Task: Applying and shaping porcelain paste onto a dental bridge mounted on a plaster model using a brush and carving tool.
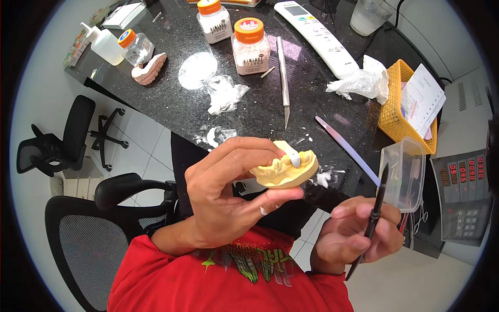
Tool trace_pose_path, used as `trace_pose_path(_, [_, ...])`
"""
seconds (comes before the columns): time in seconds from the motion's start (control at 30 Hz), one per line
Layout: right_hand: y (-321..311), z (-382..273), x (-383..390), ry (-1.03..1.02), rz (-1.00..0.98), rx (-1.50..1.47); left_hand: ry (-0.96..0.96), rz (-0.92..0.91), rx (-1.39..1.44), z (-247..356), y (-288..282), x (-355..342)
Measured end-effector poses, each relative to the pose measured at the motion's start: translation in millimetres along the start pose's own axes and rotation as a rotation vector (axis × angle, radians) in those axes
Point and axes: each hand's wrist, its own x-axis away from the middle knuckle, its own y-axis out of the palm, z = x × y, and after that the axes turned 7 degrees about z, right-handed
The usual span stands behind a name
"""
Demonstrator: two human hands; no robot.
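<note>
My left hand (pixel 228 190) grips a yellow plaster dental model (pixel 285 174) between thumb and fingers, raised in front of the table edge. One tooth on it, a whitish-grey crown (pixel 295 158), stands out from the yellow ones. To the right, my right hand (pixel 361 231) pinches a slim black brush (pixel 375 213), its dark pointed tip upward and apart from the model. White powdery lumps (pixel 323 179) lie on the dark table beyond the model. A craft knife (pixel 283 78) and a pale purple flat stick (pixel 348 151) rest farther off.
On the speckled black table (pixel 176 109) stand orange-capped jars (pixel 251 49), a squeeze bottle (pixel 106 46), a pink dental model (pixel 149 69), crumpled tissue (pixel 366 80), and a white remote (pixel 317 39). At right are a yellow basket (pixel 391 112), a clear box (pixel 403 177) and a device with red digits (pixel 464 192).
</note>
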Motion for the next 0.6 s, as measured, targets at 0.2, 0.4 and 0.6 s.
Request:
trace_pose_path(0.2, [-7,0,3,0.070,-0.102,0.114,-0.128,-0.007,0.171,0,-3,-3])
trace_pose_path(0.4, [-2,-11,-13,0.039,-0.079,0.182,-0.293,-0.099,0.374,-1,-14,-8])
trace_pose_path(0.6, [12,-14,-80,0.012,-0.353,0.763,-0.144,-0.090,0.263,-8,-32,-24])
